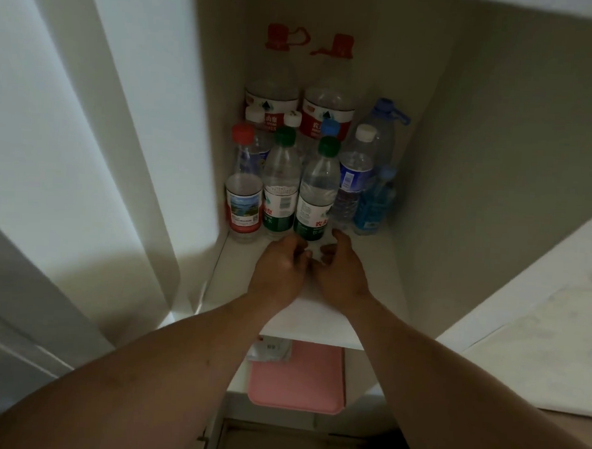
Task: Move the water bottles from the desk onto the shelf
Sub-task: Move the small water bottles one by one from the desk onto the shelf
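White panels enclose a dim shelf (371,259) that holds a group of upright water bottles. Back row: two large red-capped jugs (272,85), side by side, with a large blue-capped bottle (381,132) to their right. Front row, left to right: a red-capped bottle (243,187), a first green-capped bottle (280,182), a second green-capped bottle (318,191), a white-capped bottle (355,172) and a small blue bottle (374,204). The front bottles stand close together, the first three touching or nearly so. More caps, two white and one blue, show between the rows. Both forearms reach in from below. The left hand (282,264) and the right hand (342,268) meet at the base of the second green-capped bottle, which stands on the shelf floor. The left fingers curl against its left side; the right thumb and fingers curl round its right side. Motion blur hides the exact contact. One level down, a pink tray (296,379) lies flat, with a white packet (269,350) at its upper left edge.
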Demonstrator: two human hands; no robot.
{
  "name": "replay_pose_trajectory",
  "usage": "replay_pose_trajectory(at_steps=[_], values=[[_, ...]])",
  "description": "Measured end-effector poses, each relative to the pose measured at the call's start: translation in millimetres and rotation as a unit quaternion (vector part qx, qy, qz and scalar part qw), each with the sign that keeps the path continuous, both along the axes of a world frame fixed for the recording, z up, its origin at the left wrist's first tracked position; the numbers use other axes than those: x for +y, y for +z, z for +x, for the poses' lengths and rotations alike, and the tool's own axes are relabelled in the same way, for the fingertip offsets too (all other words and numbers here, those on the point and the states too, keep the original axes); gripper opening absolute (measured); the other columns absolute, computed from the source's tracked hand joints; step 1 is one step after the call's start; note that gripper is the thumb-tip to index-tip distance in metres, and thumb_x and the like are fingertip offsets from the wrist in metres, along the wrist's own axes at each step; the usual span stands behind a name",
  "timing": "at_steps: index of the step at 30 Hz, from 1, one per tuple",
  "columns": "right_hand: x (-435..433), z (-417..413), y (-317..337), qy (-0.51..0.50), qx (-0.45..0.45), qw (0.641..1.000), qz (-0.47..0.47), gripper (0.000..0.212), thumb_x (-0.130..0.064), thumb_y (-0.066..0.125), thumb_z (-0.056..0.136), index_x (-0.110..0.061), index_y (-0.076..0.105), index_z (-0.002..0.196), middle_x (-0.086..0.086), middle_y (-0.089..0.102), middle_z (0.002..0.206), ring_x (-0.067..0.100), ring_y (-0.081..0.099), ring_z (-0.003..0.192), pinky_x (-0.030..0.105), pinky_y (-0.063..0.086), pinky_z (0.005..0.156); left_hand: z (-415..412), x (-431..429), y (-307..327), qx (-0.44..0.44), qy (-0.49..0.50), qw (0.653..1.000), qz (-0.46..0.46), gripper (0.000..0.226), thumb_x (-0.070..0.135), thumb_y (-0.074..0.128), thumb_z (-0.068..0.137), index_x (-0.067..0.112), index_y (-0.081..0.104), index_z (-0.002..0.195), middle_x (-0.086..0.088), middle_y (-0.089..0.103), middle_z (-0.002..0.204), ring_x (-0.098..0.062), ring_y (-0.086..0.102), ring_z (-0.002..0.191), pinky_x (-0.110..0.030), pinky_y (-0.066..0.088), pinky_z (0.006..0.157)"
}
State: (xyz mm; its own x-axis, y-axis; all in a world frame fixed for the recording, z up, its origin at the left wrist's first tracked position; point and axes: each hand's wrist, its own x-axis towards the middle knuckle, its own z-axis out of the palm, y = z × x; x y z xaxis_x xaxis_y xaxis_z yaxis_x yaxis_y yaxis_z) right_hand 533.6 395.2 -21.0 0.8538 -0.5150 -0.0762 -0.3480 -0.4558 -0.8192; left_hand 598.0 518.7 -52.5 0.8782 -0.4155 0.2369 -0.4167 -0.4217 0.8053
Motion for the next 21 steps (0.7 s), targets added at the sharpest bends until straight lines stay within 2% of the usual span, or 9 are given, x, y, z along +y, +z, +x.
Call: replay_pose_trajectory(at_steps=[2, 5, 7, 9, 11, 13, 14, 17, 21], values=[[0.8, -15.8, 7.7, 0.028, 0.028, 0.998, 0.049, 0.090, -0.028, 0.076, 0.097, -0.030, 0.021, 0.168, 0.001, 0.054, 0.150, 0.018, 0.058, 0.133, 0.025, 0.046, 0.099, -6.0, 0.6, 6.7, 0.013, -0.010, 0.999, 0.028, 0.019, 0.019, 0.063, 0.103, 0.011, 0.070, 0.118, -0.010, 0.073, 0.114, -0.027, 0.068, 0.104, -0.040, 0.056, 0.090], [6.3, -50.5, 29.9, 0.018, 0.043, 0.990, 0.135, 0.078, -0.021, 0.078, 0.096, -0.037, 0.033, 0.158, 0.000, 0.057, 0.141, 0.010, 0.063, 0.106, 0.014, 0.049, 0.071, -33.4, -0.1, 29.9, 0.031, -0.030, 0.997, 0.070, 0.013, 0.021, 0.059, 0.103, 0.012, 0.068, 0.108, -0.010, 0.071, 0.107, -0.028, 0.067, 0.100, -0.041, 0.055, 0.085], [10.1, -82.0, 46.0, 0.009, 0.033, 0.998, 0.046, 0.051, -0.022, 0.077, 0.095, -0.028, 0.050, 0.138, 0.003, 0.065, 0.119, 0.013, 0.063, 0.090, 0.023, 0.052, 0.070, -64.1, 2.7, 50.1, 0.009, -0.026, 0.998, 0.050, 0.015, 0.029, 0.061, 0.102, 0.018, 0.056, 0.092, -0.002, 0.062, 0.087, -0.021, 0.061, 0.082, -0.038, 0.050, 0.070], [12.3, -120.2, 59.9, -0.002, 0.028, 0.998, -0.050, 0.020, -0.021, 0.072, 0.094, -0.022, 0.055, 0.106, 0.000, 0.064, 0.092, 0.016, 0.058, 0.075, 0.032, 0.049, 0.066, -104.6, 8.4, 67.1, -0.017, -0.033, 0.999, 0.038, 0.028, 0.032, 0.062, 0.101, 0.025, 0.044, 0.081, 0.005, 0.050, 0.074, -0.013, 0.050, 0.068, -0.032, 0.040, 0.059], [9.6, -163.9, 67.5, 0.003, 0.025, 0.996, -0.089, 0.024, -0.014, 0.067, 0.093, -0.024, 0.047, 0.084, -0.003, 0.057, 0.077, 0.013, 0.048, 0.065, 0.029, 0.039, 0.058, -149.0, 10.9, 73.8, 0.007, -0.088, 0.995, 0.042, 0.034, 0.031, 0.059, 0.102, 0.029, 0.038, 0.074, 0.005, 0.045, 0.068, -0.010, 0.042, 0.061, -0.028, 0.033, 0.057], [-2.5, -210.9, 68.8, 0.006, 0.035, 0.993, -0.109, 0.034, -0.008, 0.066, 0.089, -0.025, 0.041, 0.075, -0.005, 0.051, 0.072, 0.009, 0.041, 0.061, 0.027, 0.034, 0.057, -188.7, 3.9, 76.0, 0.048, -0.154, 0.985, 0.059, 0.034, 0.033, 0.055, 0.100, 0.027, 0.036, 0.072, 0.003, 0.044, 0.064, -0.010, 0.039, 0.058, -0.034, 0.034, 0.057], [-13.2, -235.2, 66.4, -0.001, 0.043, 0.992, -0.116, 0.037, -0.005, 0.067, 0.087, -0.025, 0.039, 0.073, -0.005, 0.050, 0.070, 0.009, 0.041, 0.061, 0.027, 0.034, 0.058, -205.0, -4.7, 77.1, 0.053, -0.181, 0.979, 0.077, 0.033, 0.034, 0.054, 0.099, 0.025, 0.037, 0.073, 0.003, 0.045, 0.062, -0.008, 0.039, 0.056, -0.035, 0.035, 0.056], [-55.5, -309.8, 55.9, -0.070, 0.079, 0.988, -0.113, 0.035, -0.001, 0.065, 0.081, -0.023, 0.038, 0.072, -0.005, 0.048, 0.067, 0.009, 0.038, 0.061, 0.033, 0.035, 0.058, -247.5, -45.7, 78.6, 0.039, -0.257, 0.959, 0.114, 0.032, 0.034, 0.055, 0.100, 0.020, 0.041, 0.076, 0.004, 0.044, 0.061, -0.008, 0.043, 0.056, -0.026, 0.029, 0.053], [-112.3, -405.9, 48.1, -0.186, 0.087, 0.973, -0.108, 0.033, -0.002, 0.064, 0.076, -0.021, 0.038, 0.072, -0.005, 0.043, 0.064, 0.012, 0.034, 0.060, 0.033, 0.033, 0.057, -300.7, -117.8, 69.7, 0.042, -0.316, 0.940, 0.118, 0.033, 0.032, 0.057, 0.097, 0.021, 0.039, 0.071, 0.002, 0.046, 0.063, -0.018, 0.046, 0.064, -0.037, 0.033, 0.061]])
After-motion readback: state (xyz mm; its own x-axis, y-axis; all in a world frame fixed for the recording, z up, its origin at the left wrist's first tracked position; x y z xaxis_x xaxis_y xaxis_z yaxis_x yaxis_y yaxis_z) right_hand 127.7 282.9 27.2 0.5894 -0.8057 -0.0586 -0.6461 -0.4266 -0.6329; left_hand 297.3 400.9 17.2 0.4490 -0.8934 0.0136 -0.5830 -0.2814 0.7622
